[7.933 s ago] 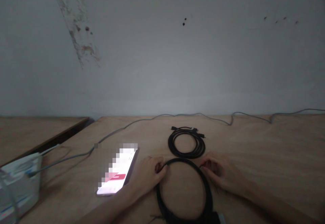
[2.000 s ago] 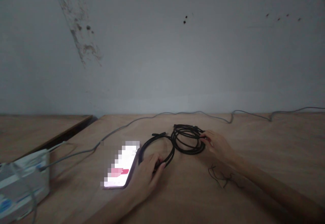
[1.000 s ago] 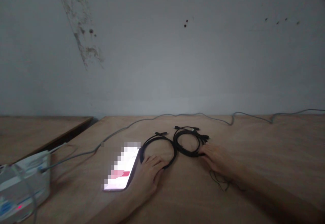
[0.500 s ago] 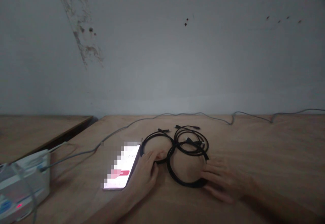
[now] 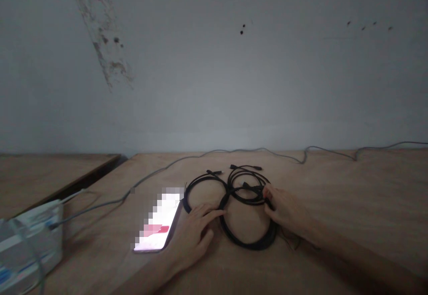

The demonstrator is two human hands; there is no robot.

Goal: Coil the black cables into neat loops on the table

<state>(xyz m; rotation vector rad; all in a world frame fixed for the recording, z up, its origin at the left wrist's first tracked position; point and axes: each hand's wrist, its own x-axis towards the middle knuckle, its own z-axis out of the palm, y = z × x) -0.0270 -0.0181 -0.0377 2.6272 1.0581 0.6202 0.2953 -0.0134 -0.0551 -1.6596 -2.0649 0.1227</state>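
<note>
Three coils of black cable lie close together on the wooden table, with plugs at their ends. My left hand (image 5: pixel 200 230) rests flat with fingers stretched, its fingertips over the near side of the left cable coil (image 5: pixel 186 195) and reaching the edge of the front cable coil (image 5: pixel 249 245). My right hand (image 5: pixel 286 208) pinches the right side of the front coil between thumb and fingers. Behind that lies the back cable coil (image 5: pixel 230 180), partly overlapped by the front one. Beside my left hand is a phone (image 5: pixel 163 223) with a lit screen.
A white power strip (image 5: pixel 50 223) with plugs sits at the left edge. From it a grey cord (image 5: pixel 160 170) runs across the back of the table (image 5: pixel 368 205). Another tabletop (image 5: pixel 50 170) stands at the left across a dark gap, and a marked wall (image 5: pixel 214 72) rises behind.
My right hand has moved up along the front coil and closed on its right side. My left hand has shifted slightly, its fingers now reaching toward the front coil.
</note>
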